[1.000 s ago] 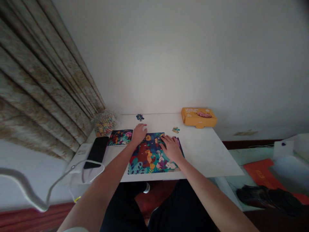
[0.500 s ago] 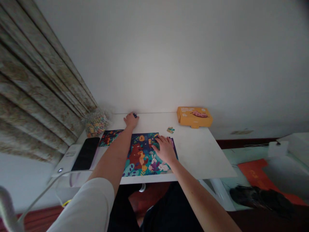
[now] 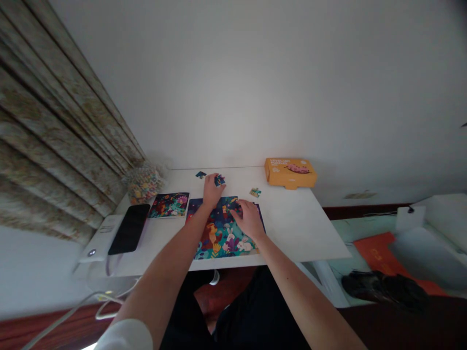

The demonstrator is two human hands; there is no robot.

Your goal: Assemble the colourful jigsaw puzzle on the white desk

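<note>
A colourful jigsaw puzzle point(image 3: 222, 236) with a bear and rabbits lies on the white table point(image 3: 292, 223) in front of me. My left hand point(image 3: 211, 190) is raised over the puzzle's far edge and pinches a dark blue puzzle piece point(image 3: 219, 181). My right hand point(image 3: 248, 218) rests flat on the puzzle's right part, fingers on its upper area. One loose piece point(image 3: 200, 174) lies at the far table edge, another loose piece point(image 3: 255, 192) lies right of the puzzle.
A picture card point(image 3: 169, 204) lies left of the puzzle. A black phone point(image 3: 129, 221) rests on a white device. A bag of colourful bits point(image 3: 143, 182) stands by the curtain point(image 3: 54, 136). An orange box point(image 3: 290, 171) sits at the far right.
My left hand reached to the far table edge, took a dark piece and has come back toward the puzzle with it. My right hand stayed on the puzzle.
</note>
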